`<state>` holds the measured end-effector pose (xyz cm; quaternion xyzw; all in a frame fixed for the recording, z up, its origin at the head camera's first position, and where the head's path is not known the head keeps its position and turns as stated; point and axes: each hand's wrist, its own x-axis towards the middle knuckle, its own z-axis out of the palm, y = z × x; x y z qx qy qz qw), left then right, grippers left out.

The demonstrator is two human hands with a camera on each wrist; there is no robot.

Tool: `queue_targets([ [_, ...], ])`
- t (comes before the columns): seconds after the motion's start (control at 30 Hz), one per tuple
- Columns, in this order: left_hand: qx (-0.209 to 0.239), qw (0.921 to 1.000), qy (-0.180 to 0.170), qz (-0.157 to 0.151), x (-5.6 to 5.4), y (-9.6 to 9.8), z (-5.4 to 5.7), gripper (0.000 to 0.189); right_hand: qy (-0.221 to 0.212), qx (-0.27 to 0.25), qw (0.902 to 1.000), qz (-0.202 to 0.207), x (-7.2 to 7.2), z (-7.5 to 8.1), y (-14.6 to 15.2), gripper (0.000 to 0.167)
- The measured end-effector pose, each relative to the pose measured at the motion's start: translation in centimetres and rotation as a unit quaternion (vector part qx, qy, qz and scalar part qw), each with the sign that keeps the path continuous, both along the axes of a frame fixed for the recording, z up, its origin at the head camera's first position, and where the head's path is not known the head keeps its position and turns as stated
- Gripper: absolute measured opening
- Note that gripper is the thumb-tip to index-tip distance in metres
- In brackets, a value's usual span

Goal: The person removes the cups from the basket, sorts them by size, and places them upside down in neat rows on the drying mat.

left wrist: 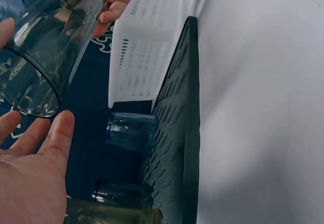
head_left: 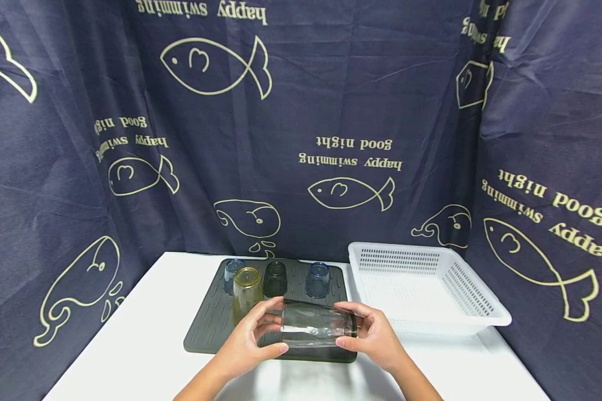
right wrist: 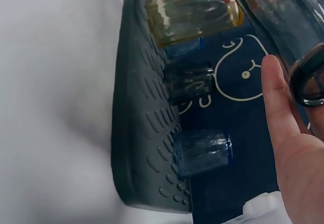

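Note:
A tall clear, grey-tinted drinking glass (head_left: 316, 324) lies sideways in the air between both hands, over the front of a dark drying mat (head_left: 207, 329). At its open rim, on the left, my left hand (head_left: 246, 342) holds it with thumb in front and fingers behind. My right hand (head_left: 377, 338) grips the thick base end, thumb on the near side. Behind them, upside down on the mat, stand a tall amber glass (head_left: 247, 295), a short dark glass (head_left: 275, 281) and two short blue glasses, one at the right (right wrist: 202, 153) and one partly hidden behind the amber glass.
To the right of the mat sits a white perforated plastic basket (head_left: 433, 313), with nothing visible inside. A white table (head_left: 145, 328) carries everything. Dark blue curtains (head_left: 291, 122) printed with fish and whales enclose the back and both sides.

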<state>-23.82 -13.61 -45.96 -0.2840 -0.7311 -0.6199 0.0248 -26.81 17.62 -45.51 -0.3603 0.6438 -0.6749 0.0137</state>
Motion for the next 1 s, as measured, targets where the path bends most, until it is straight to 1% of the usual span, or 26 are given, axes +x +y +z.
queue_targets([
  [0.17, -0.022, 0.9992, 0.008, 0.032, 0.3, -0.6, -0.2, 0.078, -0.033, 0.023, 0.9973, -0.062, -0.3, 0.3, -0.2, 0.063],
  [0.23, -0.026, 0.9987, 0.019, 0.039, 0.5, -1.0, -0.3, 0.073, -0.041, 0.035, 0.9948, -0.086, -0.4, 0.5, -0.3, 0.062],
  [0.3, -0.031, 0.9981, 0.028, 0.045, 0.7, -1.3, -0.5, 0.068, -0.054, 0.043, 0.9922, -0.104, -0.4, 0.7, -0.5, 0.062],
  [0.33, -0.031, 0.9979, 0.027, 0.051, 0.9, -1.4, -0.5, 0.066, -0.062, 0.046, 0.9907, -0.112, -0.5, 0.8, -0.6, 0.063],
  [0.43, -0.035, 0.9966, 0.043, 0.061, 1.3, -2.0, -0.7, 0.061, -0.078, 0.054, 0.9866, -0.133, -0.6, 1.0, -0.9, 0.063],
  [0.57, -0.046, 0.9934, 0.071, 0.078, 1.8, -3.1, -1.0, 0.056, -0.081, 0.058, 0.9845, -0.145, -1.1, 1.3, -1.3, 0.064],
  [0.7, -0.066, 0.988, 0.092, 0.105, 2.0, -4.2, -1.1, 0.051, -0.066, 0.063, 0.9818, -0.166, -1.6, 1.5, -1.7, 0.063],
  [0.77, -0.084, 0.9832, 0.101, 0.127, 2.0, -4.9, -1.1, 0.048, -0.057, 0.069, 0.9792, -0.182, -1.9, 1.7, -1.8, 0.062],
  [0.83, -0.11, 0.9757, 0.112, 0.153, 2.0, -5.5, -1.1, 0.044, -0.052, 0.074, 0.976, -0.198, -2.2, 1.9, -1.8, 0.062],
  [0.93, -0.159, 0.9603, 0.128, 0.19, 1.8, -6.5, -1.2, 0.037, -0.047, 0.082, 0.9713, -0.218, -2.6, 2.3, -1.8, 0.062],
  [1.0, -0.194, 0.9499, 0.132, 0.206, 1.7, -7.4, -1.3, 0.035, -0.043, 0.086, 0.9682, -0.231, -2.8, 2.5, -1.8, 0.062],
])
